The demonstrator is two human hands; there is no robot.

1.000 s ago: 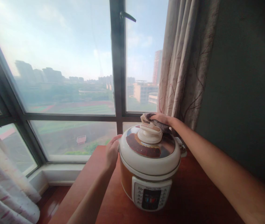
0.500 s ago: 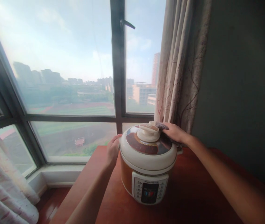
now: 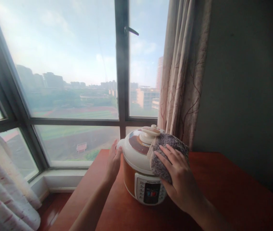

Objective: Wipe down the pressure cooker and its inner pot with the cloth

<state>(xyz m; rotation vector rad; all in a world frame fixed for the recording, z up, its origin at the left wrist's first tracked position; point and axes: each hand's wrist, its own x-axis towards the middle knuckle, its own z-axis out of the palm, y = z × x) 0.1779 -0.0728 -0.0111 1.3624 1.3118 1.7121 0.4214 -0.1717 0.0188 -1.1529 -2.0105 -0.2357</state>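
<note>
The pot sits on the red table. The right hand is spread out over a fuzzy gray cloth on the right side of the lid. The left hand is at the left handle; I cannot tell if it grips.

- We see a grey-framed glass window with a dark lever handle.
- To its right, we have a beige, branch-patterned fabric curtain.
- At lower left, we notice a white, red-flecked fabric curtain.
- Outside, we make out hazy grey buildings.
</note>
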